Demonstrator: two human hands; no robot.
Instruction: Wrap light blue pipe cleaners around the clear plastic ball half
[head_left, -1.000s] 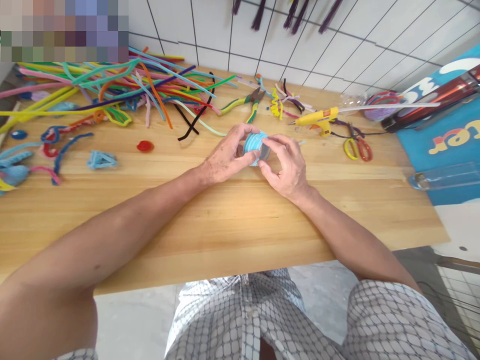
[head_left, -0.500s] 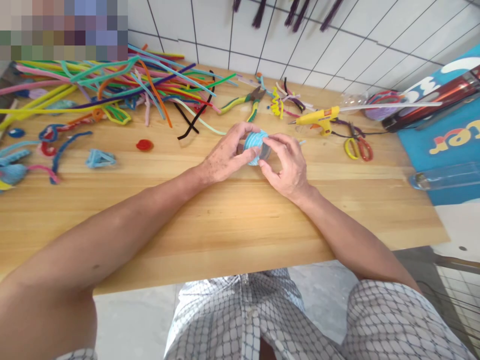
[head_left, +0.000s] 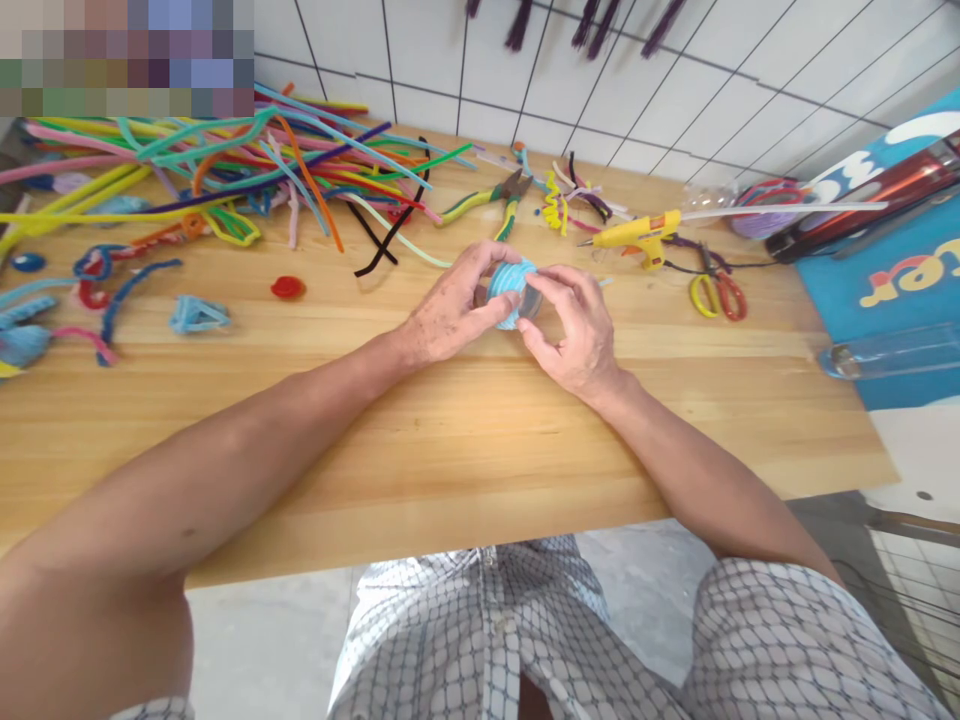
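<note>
A small light blue coil of pipe cleaner (head_left: 510, 283) wound round a clear piece sits between my two hands above the wooden table (head_left: 450, 440). My left hand (head_left: 450, 310) grips it from the left, thumb and fingers closed on the coil. On the right side my right hand (head_left: 574, 325) pinches the same coil, fingers curled over its top. A short blue end sticks out to the right past my fingers.
A heap of coloured pipe cleaners (head_left: 225, 170) covers the table's far left. Pliers (head_left: 502, 200), a yellow glue gun (head_left: 637, 235) and scissors (head_left: 716, 295) lie at the back right. A red disc (head_left: 289, 288) and a blue bent shape (head_left: 196, 315) lie to the left. A clear tube (head_left: 892, 355) rests at the right edge.
Almost nothing has moved; both hands stay on the blue coil, with the fingers shifting slightly on it.
</note>
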